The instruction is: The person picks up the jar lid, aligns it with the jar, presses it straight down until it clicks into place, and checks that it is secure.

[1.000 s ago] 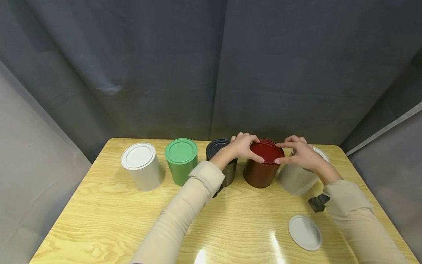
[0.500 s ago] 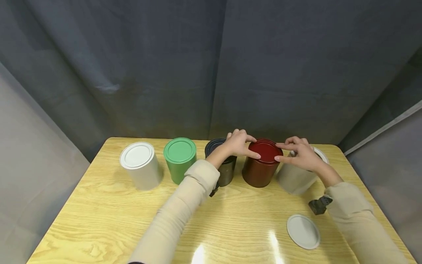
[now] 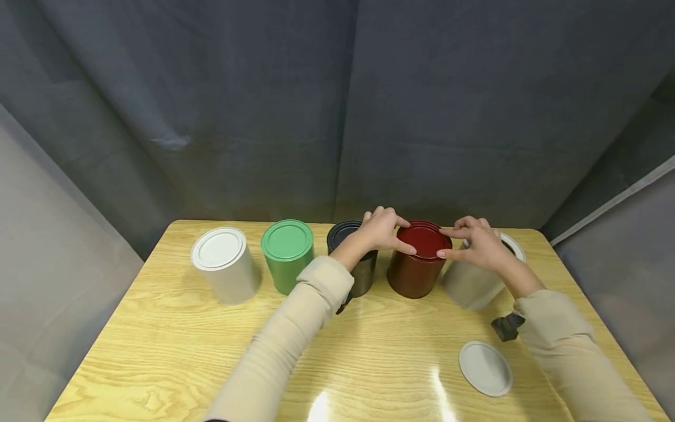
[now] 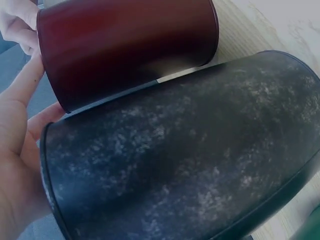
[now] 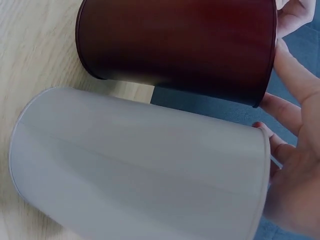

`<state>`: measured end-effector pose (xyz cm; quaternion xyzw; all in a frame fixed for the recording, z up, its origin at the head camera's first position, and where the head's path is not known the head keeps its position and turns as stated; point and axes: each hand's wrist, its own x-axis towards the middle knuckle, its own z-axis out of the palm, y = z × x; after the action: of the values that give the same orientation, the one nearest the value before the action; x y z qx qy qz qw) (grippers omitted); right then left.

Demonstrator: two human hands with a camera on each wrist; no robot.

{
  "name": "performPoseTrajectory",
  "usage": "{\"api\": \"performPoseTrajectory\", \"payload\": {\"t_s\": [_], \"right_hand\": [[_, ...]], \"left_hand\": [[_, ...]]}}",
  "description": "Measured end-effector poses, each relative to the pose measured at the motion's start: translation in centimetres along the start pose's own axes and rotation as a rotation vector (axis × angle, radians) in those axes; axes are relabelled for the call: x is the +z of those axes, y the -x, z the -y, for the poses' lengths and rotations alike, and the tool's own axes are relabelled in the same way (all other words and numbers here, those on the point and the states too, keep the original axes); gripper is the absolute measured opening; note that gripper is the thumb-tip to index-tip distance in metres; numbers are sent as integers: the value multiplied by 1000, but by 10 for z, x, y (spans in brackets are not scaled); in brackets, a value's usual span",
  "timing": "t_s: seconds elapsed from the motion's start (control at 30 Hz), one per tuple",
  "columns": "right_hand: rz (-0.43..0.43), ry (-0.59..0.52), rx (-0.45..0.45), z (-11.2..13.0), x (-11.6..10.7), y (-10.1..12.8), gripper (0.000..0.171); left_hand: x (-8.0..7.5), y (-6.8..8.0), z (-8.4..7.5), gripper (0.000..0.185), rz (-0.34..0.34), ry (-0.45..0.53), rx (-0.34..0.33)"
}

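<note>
A dark red can [image 3: 413,274] stands at the back of the wooden table [image 3: 174,351] with its red lid [image 3: 425,240] on top. My left hand [image 3: 381,230] holds the lid's left rim between thumb and fingers, and my right hand [image 3: 476,245] holds the right rim the same way. The left wrist view shows the red can [image 4: 125,45] beyond a black can [image 4: 190,160], with my fingers [image 4: 20,115] at the top. In the right wrist view the red can [image 5: 180,45] lies beyond a grey can [image 5: 135,165].
In a row from the left stand a lidded white can [image 3: 225,266], a lidded green can [image 3: 287,253], an open black can [image 3: 357,275] and an open grey can [image 3: 469,286]. A loose grey lid [image 3: 486,368] lies front right. Dark curtains close the back.
Both hands stay on the red lid. The left hand has crept a little toward the lid's far rim; nothing else has moved.
</note>
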<state>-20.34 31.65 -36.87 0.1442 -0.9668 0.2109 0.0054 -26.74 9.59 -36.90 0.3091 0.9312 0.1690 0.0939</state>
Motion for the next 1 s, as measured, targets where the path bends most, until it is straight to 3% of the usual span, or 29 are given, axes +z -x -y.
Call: {"api": "performPoseTrajectory", "payload": {"t_s": [0.33, 0.53, 0.8, 1.0], "right_hand": [[-72, 0, -23, -1, 10, -4, 58], [-147, -18, -66, -4, 11, 3, 52], [-298, -7, -164, -11, 9, 19, 51], [-346, -87, -249, -12, 7, 36, 51]], "left_hand": [[1, 3, 10, 63, -26, -21, 7], [2, 8, 9, 62, -72, -44, 66], [1, 21, 0, 61, -123, -2, 142], [7, 34, -11, 64, -151, 40, 230]]}}
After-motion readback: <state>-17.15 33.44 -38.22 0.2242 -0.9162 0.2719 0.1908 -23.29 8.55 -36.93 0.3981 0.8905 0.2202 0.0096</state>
